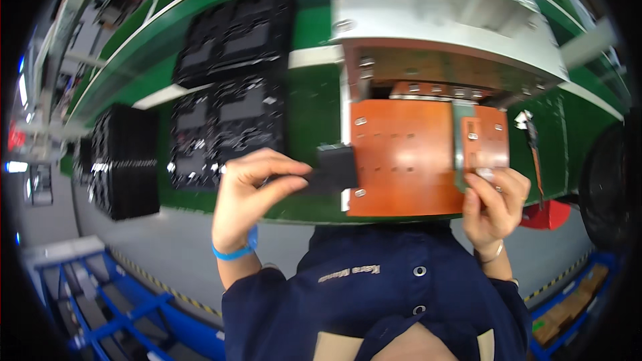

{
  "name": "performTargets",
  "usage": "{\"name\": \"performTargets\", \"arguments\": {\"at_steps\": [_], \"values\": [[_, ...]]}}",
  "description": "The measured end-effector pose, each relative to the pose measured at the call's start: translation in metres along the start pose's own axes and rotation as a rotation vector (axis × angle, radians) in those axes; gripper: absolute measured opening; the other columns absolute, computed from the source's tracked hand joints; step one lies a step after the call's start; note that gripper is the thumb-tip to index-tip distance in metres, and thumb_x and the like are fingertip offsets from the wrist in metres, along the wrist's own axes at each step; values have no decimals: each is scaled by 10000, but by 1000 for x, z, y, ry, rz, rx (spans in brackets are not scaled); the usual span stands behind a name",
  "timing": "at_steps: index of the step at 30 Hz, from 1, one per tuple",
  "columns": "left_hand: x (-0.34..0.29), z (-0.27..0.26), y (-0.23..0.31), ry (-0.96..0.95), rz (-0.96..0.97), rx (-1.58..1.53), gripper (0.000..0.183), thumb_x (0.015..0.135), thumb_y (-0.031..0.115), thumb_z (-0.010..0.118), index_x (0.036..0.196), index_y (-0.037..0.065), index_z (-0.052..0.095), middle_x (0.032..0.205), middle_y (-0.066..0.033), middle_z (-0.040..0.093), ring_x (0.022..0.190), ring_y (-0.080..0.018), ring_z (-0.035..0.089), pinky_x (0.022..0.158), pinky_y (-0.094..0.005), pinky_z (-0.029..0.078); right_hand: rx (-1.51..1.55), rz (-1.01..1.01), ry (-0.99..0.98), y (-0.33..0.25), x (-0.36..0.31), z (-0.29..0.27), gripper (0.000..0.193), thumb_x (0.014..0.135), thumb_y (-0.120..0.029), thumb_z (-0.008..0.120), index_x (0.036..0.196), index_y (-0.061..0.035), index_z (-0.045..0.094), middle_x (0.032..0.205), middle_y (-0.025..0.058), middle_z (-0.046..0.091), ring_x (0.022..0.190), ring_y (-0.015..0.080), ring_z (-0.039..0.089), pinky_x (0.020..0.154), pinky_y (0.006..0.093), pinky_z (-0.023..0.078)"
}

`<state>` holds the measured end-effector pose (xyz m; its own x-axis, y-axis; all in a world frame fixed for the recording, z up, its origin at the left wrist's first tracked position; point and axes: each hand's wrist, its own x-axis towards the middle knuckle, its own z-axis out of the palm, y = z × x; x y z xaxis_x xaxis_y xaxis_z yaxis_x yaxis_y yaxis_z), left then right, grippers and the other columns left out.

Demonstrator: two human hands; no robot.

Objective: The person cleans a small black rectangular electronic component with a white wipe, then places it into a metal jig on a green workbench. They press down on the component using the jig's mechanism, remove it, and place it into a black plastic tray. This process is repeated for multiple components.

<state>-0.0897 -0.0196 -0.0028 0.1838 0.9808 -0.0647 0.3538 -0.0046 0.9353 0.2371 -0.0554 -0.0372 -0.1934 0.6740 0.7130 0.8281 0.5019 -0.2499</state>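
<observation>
My left hand (257,190) pinches the edge of a thin, flat black piece (336,170) between thumb and fingers. The piece reaches the left edge of an orange fixture plate (401,153), which has small holes and metal screws. Over on the plate's right part, the fingers of my right hand (495,207) are closed on the near end of a narrow orange slide block (472,139). A greenish strip (459,137) runs along the left side of that block. Exactly what lies under the right fingertips is partly hidden.
A silver metal press housing (428,10) rises behind the plate. Black moulded trays (231,127) lie left on the green bench, with a stack of black trays (124,160) farther left. A thin tool (533,147) lies right; a red bin (545,216) sits below the edge.
</observation>
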Motion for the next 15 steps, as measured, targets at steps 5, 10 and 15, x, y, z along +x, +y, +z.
{"name": "performTargets", "arguments": {"at_steps": [5,10,15], "values": [[-34,-115,-44,313,-222,110,137,830,6,653,954,-24,702,857,-44,692,782,-83,613,705,-210,477,-10,-18,29,1,-13,1,168,783,-86,692,947,-55,710,978,71,593,911,265,526,793,347,445],[-26,-110,-75,286,-252,94,143,842,51,666,961,-15,713,851,-36,694,770,-58,590,726,-202,459,-41,-37,53,1,-11,5,166,786,-73,690,950,-50,712,994,75,595,925,266,522,795,345,441],[-16,-79,-97,304,-146,132,142,823,58,696,953,9,725,841,-39,690,755,-61,571,711,-206,440,-40,-1,45,-2,-8,8,178,747,-48,707,925,-44,713,971,71,595,902,256,527,776,333,448]]}}
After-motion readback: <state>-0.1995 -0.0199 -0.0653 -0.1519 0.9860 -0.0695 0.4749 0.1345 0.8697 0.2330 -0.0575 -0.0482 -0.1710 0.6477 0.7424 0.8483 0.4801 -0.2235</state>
